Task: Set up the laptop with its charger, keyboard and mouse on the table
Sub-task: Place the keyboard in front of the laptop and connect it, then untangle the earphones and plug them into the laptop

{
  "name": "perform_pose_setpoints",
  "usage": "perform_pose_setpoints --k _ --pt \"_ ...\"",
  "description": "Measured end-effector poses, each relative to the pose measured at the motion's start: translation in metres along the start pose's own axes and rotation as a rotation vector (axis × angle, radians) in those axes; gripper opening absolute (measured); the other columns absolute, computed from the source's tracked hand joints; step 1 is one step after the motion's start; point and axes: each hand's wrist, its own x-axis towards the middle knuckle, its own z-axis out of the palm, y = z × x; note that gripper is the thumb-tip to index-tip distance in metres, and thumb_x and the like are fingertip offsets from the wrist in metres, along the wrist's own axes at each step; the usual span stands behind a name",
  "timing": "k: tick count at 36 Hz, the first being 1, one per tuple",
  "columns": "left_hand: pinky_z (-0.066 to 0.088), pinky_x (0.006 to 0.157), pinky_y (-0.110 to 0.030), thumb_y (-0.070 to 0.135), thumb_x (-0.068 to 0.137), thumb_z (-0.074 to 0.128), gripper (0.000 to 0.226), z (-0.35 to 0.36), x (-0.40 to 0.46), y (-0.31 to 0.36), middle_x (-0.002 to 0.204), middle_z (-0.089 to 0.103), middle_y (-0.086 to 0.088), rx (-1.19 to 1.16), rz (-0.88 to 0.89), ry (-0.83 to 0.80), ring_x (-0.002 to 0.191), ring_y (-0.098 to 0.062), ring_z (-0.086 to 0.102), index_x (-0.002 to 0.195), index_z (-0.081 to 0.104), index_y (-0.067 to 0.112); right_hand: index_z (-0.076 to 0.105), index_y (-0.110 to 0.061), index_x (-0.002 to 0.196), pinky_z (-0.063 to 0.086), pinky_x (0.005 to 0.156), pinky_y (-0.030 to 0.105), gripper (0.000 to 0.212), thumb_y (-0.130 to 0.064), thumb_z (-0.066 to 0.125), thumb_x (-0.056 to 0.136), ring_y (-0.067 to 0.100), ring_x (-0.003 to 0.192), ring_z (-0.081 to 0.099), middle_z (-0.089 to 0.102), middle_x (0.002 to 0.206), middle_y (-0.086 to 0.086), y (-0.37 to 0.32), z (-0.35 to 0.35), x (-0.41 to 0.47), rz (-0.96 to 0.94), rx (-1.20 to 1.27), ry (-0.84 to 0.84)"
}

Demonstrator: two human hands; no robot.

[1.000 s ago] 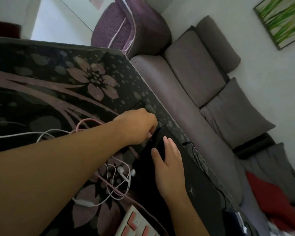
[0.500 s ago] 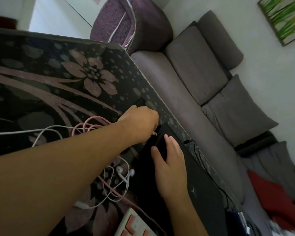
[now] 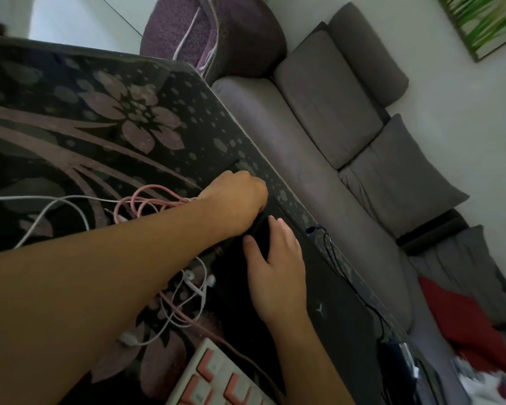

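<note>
Laptop (image 3: 342,325) near table (image 3: 70,112) edge, right hand (image 3: 278,267) flat on lid, left hand's (image 3: 234,200) grip curled, contents hidden.

One closed black laptop (image 3: 342,325), one pink-and-white keyboard (image 3: 216,381), one coiled pink cable (image 3: 146,200), two white earbuds (image 3: 199,280), two hands, three grey sofa cushions (image 3: 327,103).
</note>
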Motion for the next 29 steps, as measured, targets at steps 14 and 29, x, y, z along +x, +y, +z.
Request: perform_pose_setpoints --k 14,29 --pt "0.059 0.097 -0.04 0.02 0.099 0.068 0.033 -0.038 -0.023 -0.001 0.122 0.071 0.002 -0.206 -0.05 -0.064 0.106 -0.016 0.068 0.131 0.069 0.027 0.032 -0.032 0.165 0.019 0.131 0.048 0.069 -0.055 0.052 0.103 0.01 0.161 0.015 0.024 0.174 -0.012 0.001 -0.007 0.002 0.063 0.053 -0.017" --pt "0.06 0.084 -0.033 0.012 0.099 0.06 0.021 -0.105 -0.129 0.022 0.102 0.069 0.002 -0.204 -0.285 -0.102 0.086 -0.012 0.065 0.106 0.075 0.025 0.069 -0.034 0.113 0.059 0.089 0.032 0.017 -0.022 0.066 0.101 0.005 0.095 0.062 0.06 0.109 -0.014 -0.057 -0.034 -0.076 0.001 0.143 -0.072"
